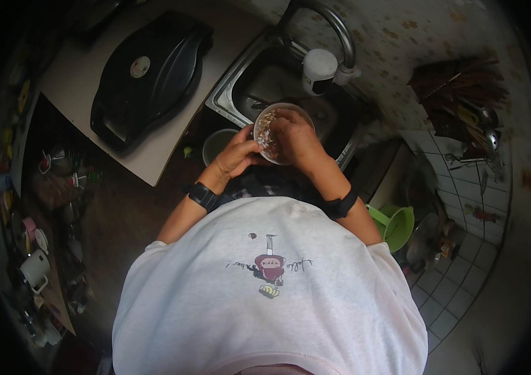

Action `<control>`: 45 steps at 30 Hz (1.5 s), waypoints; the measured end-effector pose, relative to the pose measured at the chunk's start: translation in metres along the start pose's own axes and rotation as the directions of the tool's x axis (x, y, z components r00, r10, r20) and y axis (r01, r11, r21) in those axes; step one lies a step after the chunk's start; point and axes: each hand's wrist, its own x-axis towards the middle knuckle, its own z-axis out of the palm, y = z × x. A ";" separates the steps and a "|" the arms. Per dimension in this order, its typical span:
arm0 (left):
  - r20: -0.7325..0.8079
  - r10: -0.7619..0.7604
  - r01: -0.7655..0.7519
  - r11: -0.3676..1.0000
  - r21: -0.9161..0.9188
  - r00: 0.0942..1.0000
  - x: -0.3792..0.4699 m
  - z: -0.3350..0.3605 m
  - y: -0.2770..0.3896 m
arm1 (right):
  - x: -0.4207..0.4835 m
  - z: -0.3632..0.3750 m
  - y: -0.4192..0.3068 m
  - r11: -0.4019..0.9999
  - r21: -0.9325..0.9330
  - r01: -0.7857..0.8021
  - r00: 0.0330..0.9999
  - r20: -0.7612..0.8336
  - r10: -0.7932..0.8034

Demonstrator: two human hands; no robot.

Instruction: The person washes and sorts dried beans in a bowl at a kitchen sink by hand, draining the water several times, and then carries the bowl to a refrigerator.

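My left hand [240, 153] grips the near left rim of a round, light-rimmed bowl [311, 118], thumb over the edge. Small pale and brownish pieces [266, 129], perhaps grains or beans, lie in the bowl with what looks like water. My right hand [293, 136] reaches into the bowl from the right, its fingers curled down among the pieces; whether they hold any is hidden. The bowl is held over the near edge of a stainless steel sink [224, 97], below a curved metal faucet [346, 37] with a white canister-like filter [320, 65].
A black electric griddle [153, 79] lies on the counter at the left. Another round container [218, 143] is below my left hand. A green plastic basket [399, 227] stands by my right elbow. Utensils [488, 136] hang on the right wall.
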 end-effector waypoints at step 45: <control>-0.024 0.040 -0.040 0.999 0.010 0.999 0.004 0.008 -0.007 | -0.008 -0.013 -0.035 0.987 -0.155 -0.033 0.984 0.169 0.059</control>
